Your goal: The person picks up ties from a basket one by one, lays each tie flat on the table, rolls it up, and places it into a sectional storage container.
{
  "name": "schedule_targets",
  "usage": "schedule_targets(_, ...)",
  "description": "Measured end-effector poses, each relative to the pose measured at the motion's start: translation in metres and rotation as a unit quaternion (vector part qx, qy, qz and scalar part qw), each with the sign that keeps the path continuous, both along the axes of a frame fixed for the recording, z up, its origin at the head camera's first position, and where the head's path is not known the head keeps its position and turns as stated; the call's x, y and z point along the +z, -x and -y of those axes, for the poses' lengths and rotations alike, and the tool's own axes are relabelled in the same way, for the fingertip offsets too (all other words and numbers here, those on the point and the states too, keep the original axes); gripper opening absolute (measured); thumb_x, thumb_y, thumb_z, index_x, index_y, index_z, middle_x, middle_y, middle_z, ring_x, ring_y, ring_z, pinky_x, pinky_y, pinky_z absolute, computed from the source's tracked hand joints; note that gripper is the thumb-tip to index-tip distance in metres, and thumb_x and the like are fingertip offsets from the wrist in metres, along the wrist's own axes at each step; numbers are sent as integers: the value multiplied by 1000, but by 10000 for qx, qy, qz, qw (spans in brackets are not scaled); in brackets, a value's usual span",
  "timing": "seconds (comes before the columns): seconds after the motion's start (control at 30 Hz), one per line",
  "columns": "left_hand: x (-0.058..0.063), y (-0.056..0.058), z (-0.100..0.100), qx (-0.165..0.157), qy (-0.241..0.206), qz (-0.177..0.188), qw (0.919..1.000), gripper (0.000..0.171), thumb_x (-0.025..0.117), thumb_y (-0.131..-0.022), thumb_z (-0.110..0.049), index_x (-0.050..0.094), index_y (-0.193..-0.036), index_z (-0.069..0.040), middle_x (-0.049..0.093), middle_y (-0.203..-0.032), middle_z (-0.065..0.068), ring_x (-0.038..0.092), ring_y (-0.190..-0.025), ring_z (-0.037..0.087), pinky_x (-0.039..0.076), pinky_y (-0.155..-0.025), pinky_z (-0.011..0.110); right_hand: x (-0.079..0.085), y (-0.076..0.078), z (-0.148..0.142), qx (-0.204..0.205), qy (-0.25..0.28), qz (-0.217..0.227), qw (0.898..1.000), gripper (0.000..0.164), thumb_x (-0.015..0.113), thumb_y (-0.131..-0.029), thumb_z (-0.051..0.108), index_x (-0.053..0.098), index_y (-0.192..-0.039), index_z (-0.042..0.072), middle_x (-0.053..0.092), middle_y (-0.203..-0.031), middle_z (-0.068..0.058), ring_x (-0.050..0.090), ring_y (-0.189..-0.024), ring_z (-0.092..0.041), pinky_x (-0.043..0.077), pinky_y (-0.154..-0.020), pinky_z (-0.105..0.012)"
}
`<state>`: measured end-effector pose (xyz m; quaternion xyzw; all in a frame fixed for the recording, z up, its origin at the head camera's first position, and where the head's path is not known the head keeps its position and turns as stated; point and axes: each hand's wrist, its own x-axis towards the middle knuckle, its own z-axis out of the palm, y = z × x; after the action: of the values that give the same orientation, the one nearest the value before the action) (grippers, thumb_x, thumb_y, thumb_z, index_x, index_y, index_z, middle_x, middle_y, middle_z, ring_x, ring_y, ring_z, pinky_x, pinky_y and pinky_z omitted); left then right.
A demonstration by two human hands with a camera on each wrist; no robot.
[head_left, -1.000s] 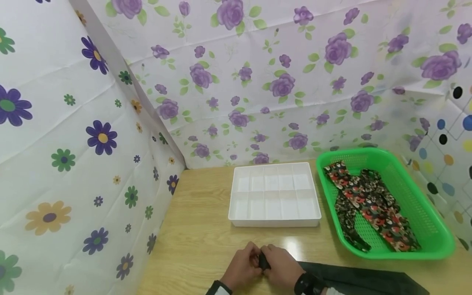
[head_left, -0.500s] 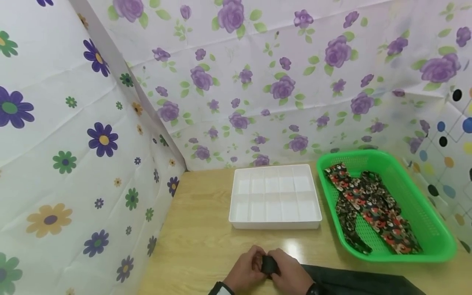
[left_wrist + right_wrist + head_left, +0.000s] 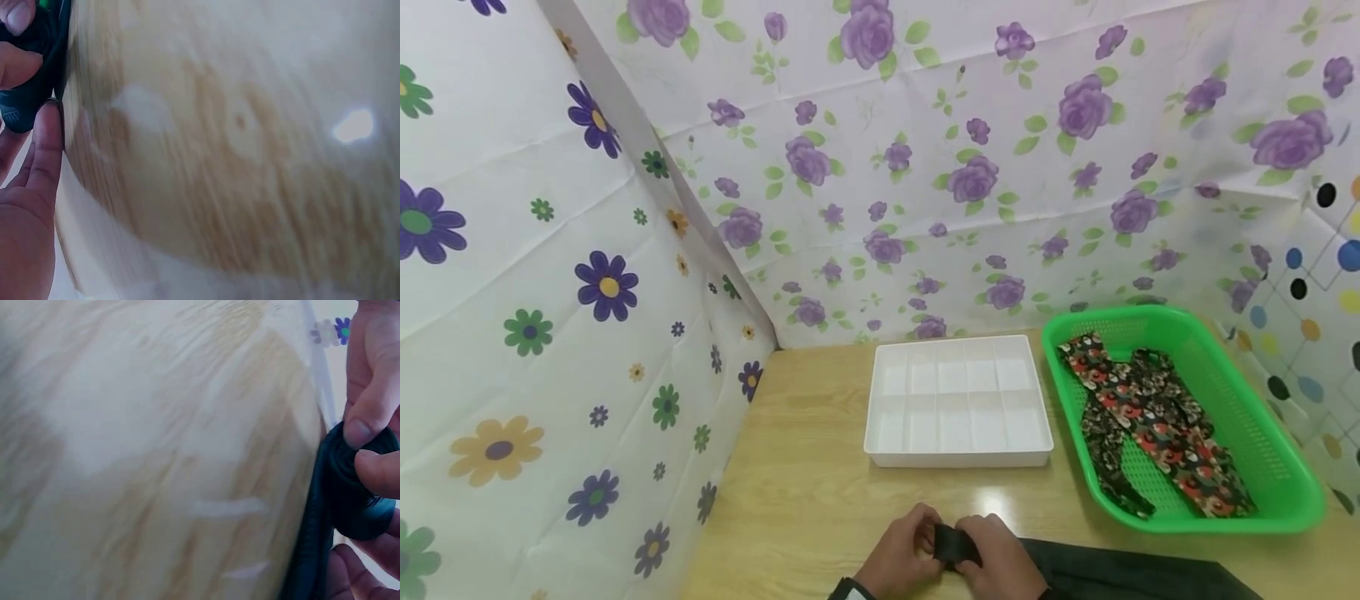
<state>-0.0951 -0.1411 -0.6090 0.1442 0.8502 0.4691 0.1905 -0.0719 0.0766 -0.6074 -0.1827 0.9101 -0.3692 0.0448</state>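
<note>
Pinched at its coil [image 3: 953, 546] by left hand [image 3: 899, 553] and right hand [image 3: 1006, 562], the dark necktie [image 3: 1131, 572] trails along the table [image 3: 797, 475], probably light, soft and apt to unwind, best held by the coil's flat sides.

The head view is bright and evenly lit, with soft, faint shadows. A white patch of glare sits on the table [image 3: 797, 433], just on the near side of the tray [image 3: 958, 460], whose pale inside washes out so that its dividers show weakly. The far sheet [image 3: 925, 183] has a slight purple tint. The dark cloth [image 3: 1127, 568] gives little detail there. Both wrist views are hazier and softer, the tabletop smeared with streaky reflections. In the left wrist view a small burnt-out highlight lies at right; in the right wrist view the left side darkens to grey, and the cloth looks blue-green.
</note>
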Motion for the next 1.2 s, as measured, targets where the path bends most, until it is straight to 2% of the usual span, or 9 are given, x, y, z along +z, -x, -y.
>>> schedule_targets(0.13, -1, -1, -1, -85, -28, -154, 9998, 46, 78, -78, -4, 61, -117, -21, 65, -104, -9, 61, -86, 1, 53, -78, 19, -5, 1, -4, 33, -42, -268, 9996, 28, 82, -83, 19, 70, -107, 26, 63, -103, 11, 49, -91, -7, 45, -75, -27)
schedule_targets(0.3, -3, -4, -3, -236, 5, -833, 9962, 46, 78, -78, -1, 65, -117, -23, 68, -107, -10, 61, -88, -1, 53, -79, 19, -11, 4, -9, 104, -58, -197, 9997, 25, 83, -85, 24, 74, -108, 26, 42, -94, 7, 36, -84, -11, 34, -70, -27)
schedule_targets(0.43, -4, -6, -4, -497, 249, -1789, 9823, 36, 79, -83, -4, 74, -115, -20, 72, -116, -4, 62, -95, -4, 55, -81, 17, -12, 8, -12, 179, -128, 78, 9997, 28, 82, -85, 24, 73, -111, 24, 44, -90, 8, 39, -79, -7, 35, -68, -26)
schedule_targets(0.5, -3, -6, -4, -676, 404, -2310, 9698, 30, 80, -85, -5, 77, -112, -17, 72, -120, 1, 62, -98, -4, 55, -81, 15, -11, 9, -13, 229, -186, 244, 9993, 32, 83, -85, 24, 72, -115, 21, 51, -91, 9, 47, -80, -6, 42, -70, -27)
schedule_targets(0.6, 0, -5, -5, -782, 583, -2727, 9571, 26, 80, -85, -5, 78, -109, -14, 72, -120, 4, 63, -96, -3, 54, -79, 12, -8, 11, -14, 236, -178, 519, 9982, 45, 84, -85, 26, 68, -126, 16, 64, -104, 5, 62, -92, -13, 53, -77, -37)
schedule_targets(0.73, 4, -5, -8, -833, 706, -2941, 9495, 25, 80, -84, -4, 78, -107, -14, 73, -118, 5, 66, -97, -1, 54, -80, 10, -4, 12, -15, 304, -120, 607, 9976, 37, 82, -87, 25, 64, -119, 20, 68, -105, 6, 66, -93, -14, 53, -75, -38)
schedule_targets(0.83, 4, -6, -8, -885, 638, -2979, 9484, 26, 81, -84, -3, 78, -108, -13, 72, -119, 7, 69, -103, 5, 56, -84, 14, -3, 11, -16, 443, -145, 421, 9980, 21, 81, -88, 21, 60, -92, 25, 57, -84, 12, 53, -73, -4, 41, -64, -28)
schedule_targets(0.97, 1, -6, -8, -943, 511, -2962, 9491, 29, 81, -84, -3, 78, -111, -11, 71, -123, 11, 70, -108, 12, 58, -88, 20, -2, 9, -16, 544, -245, 275, 9978, 30, 81, -87, 18, 55, -72, 24, 43, -76, 9, 38, -63, -3, 33, -59, -24)
schedule_targets(1.2, 5, -5, -12, -1049, 998, -2986, 9433, 29, 82, -84, -7, 79, -112, -14, 70, -121, 7, 68, -106, 8, 57, -87, 18, 11, 14, -14, 611, -588, 581, 9947, 17, 80, -87, 29, 64, -85, 23, 47, -80, 7, 40, -65, -8, 32, -59, -29)
